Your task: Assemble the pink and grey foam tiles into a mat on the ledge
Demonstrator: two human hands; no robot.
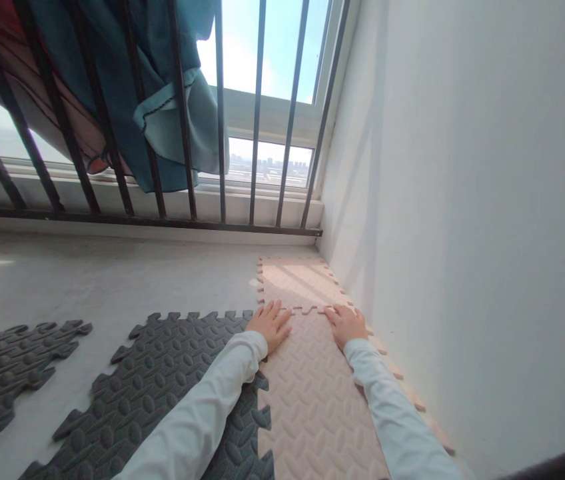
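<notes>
"Where is the near pink mat (320,393)?"
"Lower centre of the frame, meeting the far pink mat (302,283). Left hand (270,325): fingers spread wide; right hand (347,325): fingers bent, whether gripping I cannot tell."
"The danger?"
"Uneven pressing could lift the seam (307,310)."

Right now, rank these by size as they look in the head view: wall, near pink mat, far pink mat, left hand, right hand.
1. Wall
2. Near pink mat, cut off by the frame
3. Far pink mat
4. Left hand and right hand, too alike to rank
</notes>
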